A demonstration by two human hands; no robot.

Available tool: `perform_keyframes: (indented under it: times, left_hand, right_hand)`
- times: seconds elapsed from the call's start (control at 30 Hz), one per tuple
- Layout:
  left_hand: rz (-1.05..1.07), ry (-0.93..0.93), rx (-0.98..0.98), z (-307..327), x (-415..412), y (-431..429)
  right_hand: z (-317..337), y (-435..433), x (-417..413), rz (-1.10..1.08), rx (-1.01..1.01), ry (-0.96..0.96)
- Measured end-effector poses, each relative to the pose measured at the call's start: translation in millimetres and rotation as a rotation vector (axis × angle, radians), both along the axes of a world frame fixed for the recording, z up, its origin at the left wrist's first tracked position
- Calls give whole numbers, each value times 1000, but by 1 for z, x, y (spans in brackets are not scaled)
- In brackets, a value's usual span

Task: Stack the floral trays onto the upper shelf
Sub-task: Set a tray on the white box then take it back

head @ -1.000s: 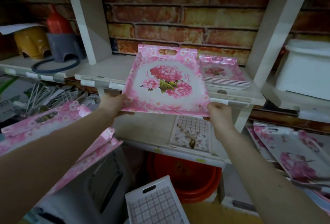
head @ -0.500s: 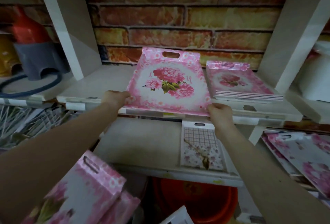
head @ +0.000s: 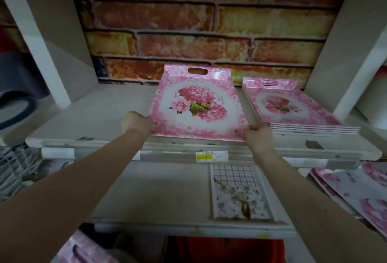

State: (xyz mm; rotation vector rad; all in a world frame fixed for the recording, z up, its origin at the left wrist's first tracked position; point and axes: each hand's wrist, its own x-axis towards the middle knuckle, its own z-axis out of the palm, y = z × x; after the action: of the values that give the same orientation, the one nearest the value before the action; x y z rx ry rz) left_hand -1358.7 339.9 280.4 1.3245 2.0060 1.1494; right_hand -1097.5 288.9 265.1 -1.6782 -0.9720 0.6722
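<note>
Both hands' grip closed on floral tray [head: 199, 103] near corners: left hand [head: 137, 123], right hand [head: 259, 137].

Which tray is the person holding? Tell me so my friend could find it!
Look at the pale upper shelf in front of the brick wall. In its middle is a large pink floral tray, gripped at its near corners by the left hand and right hand. Unlike the stack of smaller pink trays on its right, it is single and held.

Fingers of left hand [head: 137, 123] hidden under floral tray [head: 198, 103]; lower-left tray [head: 83, 250] blurred, cropped.
</note>
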Motion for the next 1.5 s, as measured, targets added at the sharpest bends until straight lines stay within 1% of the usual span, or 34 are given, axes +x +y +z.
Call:
perform_keyframes:
  times: [0.13, 0.23, 0.37, 0.5, 0.7, 0.8, 0.87, 0.93, 0.97, 1.07, 1.17, 1.27, 1.4, 1.43, 1.5]
  left_hand:
    - [3, 40, -4, -9, 0, 20]
    - [-1, 62, -30, -13, 1, 31]
    - [-33, 101, -55, -16, 5, 42]
    - [-31, 139, -40, -17, 10, 50]
    - [-39, 156, -50, -17, 17, 53]
    - [-56, 198, -29, -18, 17, 51]
    - [-154, 224, 30, -15, 23, 45]
    - [-274, 262, 86, -13, 31, 42]
    - [-294, 271, 113, -12, 34, 41]
    - [-298, 290, 144, -14, 33, 40]
    - [-302, 312, 134, -19, 30, 37]
    - [-293, 324, 137, -19, 32, 34]
    - [-302, 362, 136, -18, 32, 26]
    - [-311, 396, 137, -18, 32, 22]
    - [-318, 562, 142, -16, 34, 14]
  right_hand:
    - [-4, 18, 0, -10, -21, -30]
    - [-4, 27, 3, 5, -67, -85]
    - [-4, 36, 7, -46, -90, -185]
    - [-8, 41, 11, -34, -145, -274]
    - [-15, 51, 19, -71, -160, -261]
    - [-16, 53, 18, -80, -162, -248]
    - [-18, 54, 17, -85, -160, -260]
    - [-19, 53, 14, -90, -148, -291]
    - [-20, 51, 13, -95, -136, -302]
    - [-22, 50, 10, -118, -68, -357]
    - [-23, 48, 11, -109, -15, -333]
    - [-22, 40, 11, -62, 24, -339]
    - [-24, 28, 3, 8, 67, -413]
    - [-24, 25, 2, 20, 90, -427]
    - [-23, 17, 1, 28, 153, -420]
